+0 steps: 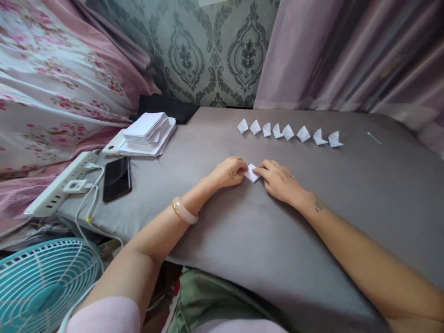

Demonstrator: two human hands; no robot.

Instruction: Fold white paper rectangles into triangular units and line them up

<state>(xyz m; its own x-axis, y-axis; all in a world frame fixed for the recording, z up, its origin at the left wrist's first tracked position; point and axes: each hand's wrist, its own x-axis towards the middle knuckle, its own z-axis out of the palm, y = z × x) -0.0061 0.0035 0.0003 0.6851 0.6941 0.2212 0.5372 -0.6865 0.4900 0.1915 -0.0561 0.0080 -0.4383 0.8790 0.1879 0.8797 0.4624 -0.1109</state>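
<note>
A small folded piece of white paper (252, 173) lies on the grey cloth-covered surface between my hands. My left hand (231, 171) pinches its left corner, fingers closed together. From the other side, my right hand (279, 179) has its thumb and index finger on the paper's right edge, the other fingers curled. Beyond them stands a row of several folded white paper shapes, among them a paper boat (335, 139) at the right end and a pointed paper piece (243, 126) at the left end.
A stack of white paper (147, 132) sits at the back left. Nearer are a black phone (117, 179) and a white power strip (64, 185) with cables. A cotton swab (375, 138) lies at the far right. A turquoise fan (48, 289) stands below the left edge.
</note>
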